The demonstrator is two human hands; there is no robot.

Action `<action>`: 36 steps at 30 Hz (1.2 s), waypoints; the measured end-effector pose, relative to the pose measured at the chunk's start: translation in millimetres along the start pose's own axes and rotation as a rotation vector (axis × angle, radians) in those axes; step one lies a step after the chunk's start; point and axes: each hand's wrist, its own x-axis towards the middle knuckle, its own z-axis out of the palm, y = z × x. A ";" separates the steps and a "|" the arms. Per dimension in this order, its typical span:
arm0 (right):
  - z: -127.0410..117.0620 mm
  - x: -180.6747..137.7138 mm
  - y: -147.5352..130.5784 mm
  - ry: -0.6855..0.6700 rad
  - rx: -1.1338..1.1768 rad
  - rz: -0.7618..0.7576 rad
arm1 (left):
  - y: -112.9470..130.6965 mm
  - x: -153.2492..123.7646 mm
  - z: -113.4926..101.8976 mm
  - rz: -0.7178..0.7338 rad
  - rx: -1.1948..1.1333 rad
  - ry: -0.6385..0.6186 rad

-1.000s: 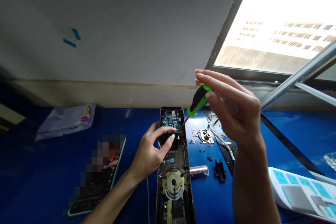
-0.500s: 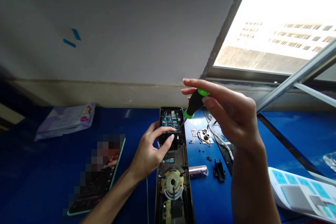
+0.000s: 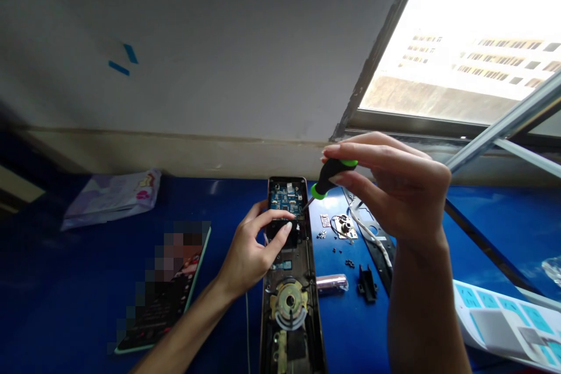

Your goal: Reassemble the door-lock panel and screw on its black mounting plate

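An opened door-lock body point(image 3: 290, 280) lies lengthwise on the blue table point(image 3: 87, 269), with a blue circuit board point(image 3: 287, 197) at its far end and a brass round mechanism point(image 3: 289, 302) nearer me. My left hand point(image 3: 254, 251) rests on the lock's left edge, thumb and fingers pinched on a black part just below the board. My right hand point(image 3: 394, 187) grips a black and green screwdriver point(image 3: 329, 178) by its handle top. The tip points down-left at the board's right edge.
Small screws point(image 3: 337, 252), a metal plate point(image 3: 342, 227), a white cable point(image 3: 368, 232), a black clip point(image 3: 367, 284) and a pink cylinder point(image 3: 332, 285) lie right of the lock. A phone point(image 3: 162, 292) lies left, a wrapped packet point(image 3: 111, 196) far left, a white panel point(image 3: 508, 327) at right.
My right hand has turned the screwdriver handle between its fingers and shifted slightly right. The tip stays at the board's right edge. My left hand has not moved.
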 end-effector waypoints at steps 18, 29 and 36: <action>-7.0 -2.3 -9.4 -0.085 -0.030 0.122 | -4.0 -1.0 0.1 0.053 0.002 0.010; -5.7 -2.9 -5.5 -0.083 0.061 0.161 | -3.7 -0.5 0.8 0.029 -0.016 0.021; -12.7 -3.8 -8.8 -0.076 -0.024 0.115 | -2.4 -1.2 0.9 0.030 -0.026 0.016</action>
